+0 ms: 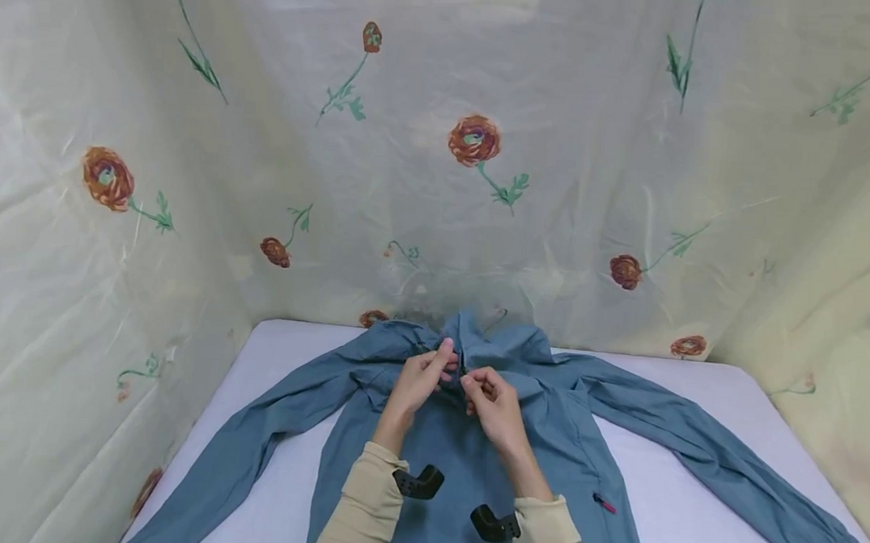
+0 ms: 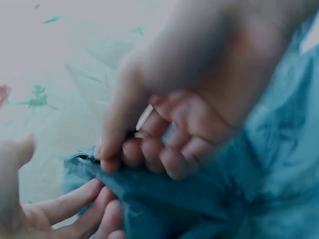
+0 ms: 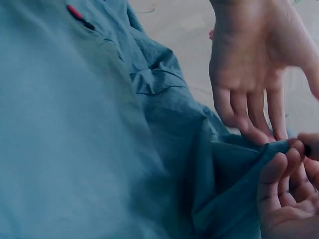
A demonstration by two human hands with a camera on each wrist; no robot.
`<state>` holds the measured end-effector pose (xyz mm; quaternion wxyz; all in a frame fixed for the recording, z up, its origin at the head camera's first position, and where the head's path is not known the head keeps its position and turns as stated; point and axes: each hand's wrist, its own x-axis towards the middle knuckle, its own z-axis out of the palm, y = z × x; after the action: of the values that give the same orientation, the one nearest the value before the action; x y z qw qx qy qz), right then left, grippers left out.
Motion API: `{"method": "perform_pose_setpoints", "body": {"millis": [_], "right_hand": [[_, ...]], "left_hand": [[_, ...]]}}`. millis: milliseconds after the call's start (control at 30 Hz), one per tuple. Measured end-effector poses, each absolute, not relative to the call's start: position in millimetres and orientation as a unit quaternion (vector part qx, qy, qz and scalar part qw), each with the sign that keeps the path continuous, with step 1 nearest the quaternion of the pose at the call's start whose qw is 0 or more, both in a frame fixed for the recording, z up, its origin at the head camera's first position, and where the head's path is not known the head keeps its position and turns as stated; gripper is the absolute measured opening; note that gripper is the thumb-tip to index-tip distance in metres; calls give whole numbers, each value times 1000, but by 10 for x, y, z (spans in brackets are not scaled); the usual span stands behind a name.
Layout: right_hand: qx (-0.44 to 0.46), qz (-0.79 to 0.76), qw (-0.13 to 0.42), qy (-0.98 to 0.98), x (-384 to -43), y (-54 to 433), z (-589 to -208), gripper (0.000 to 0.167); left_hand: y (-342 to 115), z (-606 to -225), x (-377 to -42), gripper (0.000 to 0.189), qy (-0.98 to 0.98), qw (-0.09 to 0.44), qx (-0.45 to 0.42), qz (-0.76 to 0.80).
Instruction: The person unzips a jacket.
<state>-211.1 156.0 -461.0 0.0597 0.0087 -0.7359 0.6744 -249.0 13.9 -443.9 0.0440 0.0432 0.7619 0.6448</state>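
Note:
A blue-grey jacket [image 1: 441, 466] lies spread out, sleeves to both sides, with its collar [image 1: 469, 334] raised at the far end. My right hand [image 1: 493, 404] pinches a small black zip pull [image 2: 131, 134] at the collar opening between thumb and forefinger; the fingers partly hide it. To its left, my left hand [image 1: 419, 380] has its fingers extended and its thumb raised. In the left wrist view, the left fingertips [image 2: 102, 191] touch the jacket's edge just below the right hand's pinch. The right wrist view shows the left palm facing the camera.
The jacket lies on a white table [image 1: 294, 492]. Floral sheeting [image 1: 410, 181] hangs behind and at both sides. A red and black zip tab [image 1: 604, 503] sits on the jacket's right front. Both wrists carry black camera mounts [image 1: 420, 482].

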Motion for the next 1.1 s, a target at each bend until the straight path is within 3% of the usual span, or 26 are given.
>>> {"method": "perform_pose_setpoints", "body": {"millis": [67, 133, 233, 533, 867, 1100], "right_hand": [[20, 665, 48, -745, -2081, 1572, -4637, 22], [27, 663, 35, -748, -2034, 1570, -4683, 21], [30, 663, 32, -747, -1964, 1550, -4741, 22], [27, 646, 54, -761, -1985, 1561, -4731, 18], [11, 643, 51, -764, -1857, 1538, -4384, 13], [9, 634, 53, -771, -1803, 1555, -4357, 13]], "left_hand": [[149, -4493, -2512, 57, 743, 84, 55, 662], [160, -4572, -2520, 48, 723, 91, 52, 683], [171, -4696, -2497, 37, 700, 73, 37, 709], [286, -4753, -2538, 38, 661, -11, -7, 750], [365, -4695, -2534, 36, 647, -43, -20, 761], [380, -4718, -2505, 33, 642, -43, -36, 765]]}}
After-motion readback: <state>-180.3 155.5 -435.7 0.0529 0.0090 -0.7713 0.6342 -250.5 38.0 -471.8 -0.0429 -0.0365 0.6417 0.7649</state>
